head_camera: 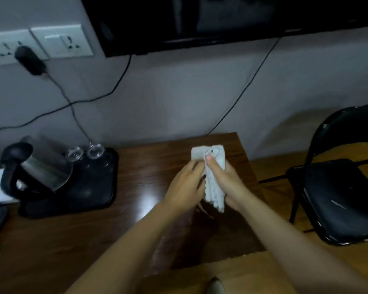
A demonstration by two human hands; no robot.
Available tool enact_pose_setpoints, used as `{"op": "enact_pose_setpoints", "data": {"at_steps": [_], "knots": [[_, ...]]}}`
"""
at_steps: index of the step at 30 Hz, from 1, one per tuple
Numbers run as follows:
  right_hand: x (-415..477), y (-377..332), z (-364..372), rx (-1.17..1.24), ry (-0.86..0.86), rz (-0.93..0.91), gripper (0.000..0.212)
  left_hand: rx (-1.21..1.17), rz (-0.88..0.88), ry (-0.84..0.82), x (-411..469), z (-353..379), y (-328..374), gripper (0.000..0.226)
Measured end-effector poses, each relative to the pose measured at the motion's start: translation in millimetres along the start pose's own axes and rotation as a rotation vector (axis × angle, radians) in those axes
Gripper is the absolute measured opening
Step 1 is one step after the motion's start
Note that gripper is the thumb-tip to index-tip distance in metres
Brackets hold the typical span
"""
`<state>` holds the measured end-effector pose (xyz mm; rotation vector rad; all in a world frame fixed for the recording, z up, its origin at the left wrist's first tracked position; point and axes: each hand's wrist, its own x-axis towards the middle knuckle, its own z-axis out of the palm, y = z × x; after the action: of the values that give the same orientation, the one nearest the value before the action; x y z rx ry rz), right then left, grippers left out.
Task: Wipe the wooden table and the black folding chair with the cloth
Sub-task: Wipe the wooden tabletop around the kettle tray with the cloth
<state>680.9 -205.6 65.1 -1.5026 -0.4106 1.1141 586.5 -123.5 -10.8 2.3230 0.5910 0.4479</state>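
Wooden table (72, 240) (glossy), perhaps grey wall (179, 92)

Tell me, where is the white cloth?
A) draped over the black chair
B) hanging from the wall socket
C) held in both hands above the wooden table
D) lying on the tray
C: the left hand and right hand both grip the cloth over the wooden table.

"Where could a hand pass on that desk (57, 251)?"
"Along the near side, over open wood. At the left rear the tray (94, 187) with kettle (45, 166) and glasses (94, 152) blocks; the chair (336, 200) stands near the right edge."
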Motion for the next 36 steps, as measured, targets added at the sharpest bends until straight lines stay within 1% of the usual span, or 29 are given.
{"op": "enact_pose_setpoints", "data": {"at_steps": [3, 6, 7, 10, 12, 13, 14, 15, 17, 18, 20, 21, 22, 24, 25, 27, 29, 31, 33, 36], "knots": [[25, -3, 4, -0.086, -0.012, -0.06, 0.017, 0.055, -0.012, 0.028, 18, -8, -16, 0.032], [63, 25, 10, -0.202, -0.06, -0.094, 0.008, 0.098, 0.004, 0.056, 20, -11, -52, 0.039], [75, 33, 13, -0.256, -0.072, -0.106, 0.011, 0.102, -0.004, 0.056, 19, -12, -65, 0.037], [113, 55, 24, -0.338, -0.068, -0.137, 0.032, 0.187, -0.086, 0.024, 7, -14, -113, 0.03], [141, 73, 33, -0.45, -0.055, -0.204, 0.034, 0.381, -0.222, -0.127, -2, -20, -152, 0.03], [154, 84, 38, -0.561, -0.051, -0.252, 0.036, 0.504, -0.305, -0.254, -8, -24, -170, 0.031], [166, 96, 44, -0.695, -0.055, -0.3, 0.043, 0.619, -0.368, -0.391, -15, -29, -187, 0.032], [177, 109, 52, -0.83, -0.072, -0.332, 0.053, 0.717, -0.389, -0.499, -23, -33, -201, 0.034], [194, 142, 69, -1.13, -0.133, -0.332, 0.07, 0.866, -0.34, -0.621, -38, -37, -220, 0.039], [199, 161, 78, -1.281, -0.162, -0.315, 0.073, 0.901, -0.312, -0.645, -42, -39, -224, 0.04], [204, 196, 97, -1.537, -0.226, -0.317, 0.077, 0.896, -0.244, -0.645, -48, -41, -227, 0.037], [206, 211, 107, -1.605, -0.26, -0.333, 0.081, 0.92, -0.183, -0.63, -52, -40, -226, 0.034], [209, 224, 118, -1.634, -0.299, -0.357, 0.085, 0.967, -0.132, -0.609, -56, -42, -222, 0.028], [222, 238, 139, -1.652, -0.395, -0.442, 0.087, 0.954, -0.042, -0.456, -67, -43, -219, 0.015], [233, 238, 152, -1.658, -0.448, -0.493, 0.086, 0.969, -0.026, -0.441, -72, -41, -221, 0.008], [257, 234, 179, -1.658, -0.519, -0.546, 0.085, 0.963, 0.009, -0.505, -82, -36, -232, 0.009], [282, 225, 204, -1.639, -0.502, -0.524, 0.086, 0.91, -0.016, -0.578, -84, -37, -240, 0.005], [302, 220, 217, -1.656, -0.455, -0.522, 0.088, 0.91, -0.033, -0.589, -80, -43, -241, 0.01], [316, 219, 216, -1.695, -0.421, -0.555, 0.086, 0.797, -0.1, -0.634, -72, -46, -247, 0.01], [330, 215, 194, -1.705, -0.329, -0.544, 0.08, 0.787, -0.241, -0.574, -48, -51, -258, 0.025]]}}
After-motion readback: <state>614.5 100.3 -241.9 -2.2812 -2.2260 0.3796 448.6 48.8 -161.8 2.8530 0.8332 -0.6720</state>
